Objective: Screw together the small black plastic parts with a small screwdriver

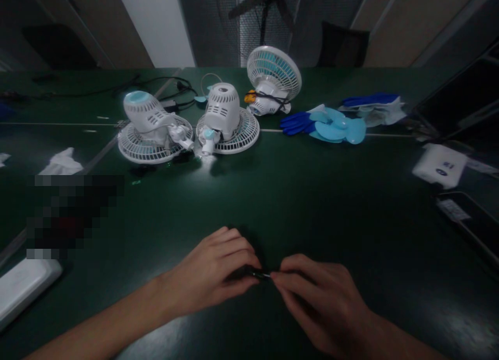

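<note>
Low in the middle of the view, my left hand (218, 266) is closed round a small dark object (260, 275) with a shiny metal part. Most of that object is hidden by the fingers, and its kind is not clear. From the other side, my right hand (325, 292) pinches its bright end between thumb and fingers. Both hands are just above or on the dark green table (187, 204); I cannot tell whether they rest on it.
Three small white fans stand or lie at the back: left (146, 121), middle (224, 110) and right (275, 74). Right of them are blue gloves (298, 123) and light-blue fan blades (337, 126). A white box (442, 165) and phone-like device (470, 220) lie right; a white case (27, 284) lies left.
</note>
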Motion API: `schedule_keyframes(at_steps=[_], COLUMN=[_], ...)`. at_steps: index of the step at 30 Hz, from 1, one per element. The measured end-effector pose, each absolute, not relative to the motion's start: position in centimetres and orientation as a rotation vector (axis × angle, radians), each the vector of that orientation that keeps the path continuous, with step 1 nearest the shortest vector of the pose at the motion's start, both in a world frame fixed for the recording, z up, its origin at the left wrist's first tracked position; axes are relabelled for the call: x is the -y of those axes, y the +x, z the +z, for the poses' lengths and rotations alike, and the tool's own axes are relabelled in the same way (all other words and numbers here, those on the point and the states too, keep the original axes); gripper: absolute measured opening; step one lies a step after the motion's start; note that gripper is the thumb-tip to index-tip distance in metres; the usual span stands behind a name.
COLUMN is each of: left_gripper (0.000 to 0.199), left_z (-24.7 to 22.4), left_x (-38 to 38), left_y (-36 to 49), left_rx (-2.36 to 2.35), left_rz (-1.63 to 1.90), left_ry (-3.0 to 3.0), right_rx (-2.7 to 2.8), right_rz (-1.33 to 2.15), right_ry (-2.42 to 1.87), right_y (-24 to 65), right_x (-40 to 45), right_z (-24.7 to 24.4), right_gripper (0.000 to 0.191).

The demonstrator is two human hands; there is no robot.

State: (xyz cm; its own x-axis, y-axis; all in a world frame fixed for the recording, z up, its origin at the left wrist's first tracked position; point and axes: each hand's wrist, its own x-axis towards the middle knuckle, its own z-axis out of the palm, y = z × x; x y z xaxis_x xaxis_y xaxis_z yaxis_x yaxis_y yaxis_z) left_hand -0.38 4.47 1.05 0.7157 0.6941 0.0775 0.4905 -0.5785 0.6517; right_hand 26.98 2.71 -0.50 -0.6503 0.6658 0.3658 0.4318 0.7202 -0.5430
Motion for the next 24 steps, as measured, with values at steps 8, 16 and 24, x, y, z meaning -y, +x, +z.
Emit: schedule_keyframes(at_steps=[8,16,24], left_gripper=[0.013,0.013,0.021], left_z=[1.2,1.3,1.6], left_x=[-4.4,-4.4,-4.5], left_y=[-0.2,-0.2,-0.5], left_rx=[-0.891,-0.889,-0.858], left_rz=[0.470,0.453,0.417], left_ry=[2.335,2.334,2.314], right_rx=[2.319,2.234,2.228], right_rz=[0.644,0.711,0.651], right_ry=[-0.812,-0.829,-0.848], right_y=[26.9,26.7,27.0], right_x=[-2.7,-3.1,-3.2], right_z=[-0.1,0.6,0.5], right_gripper=[0.022,0.021,0.020])
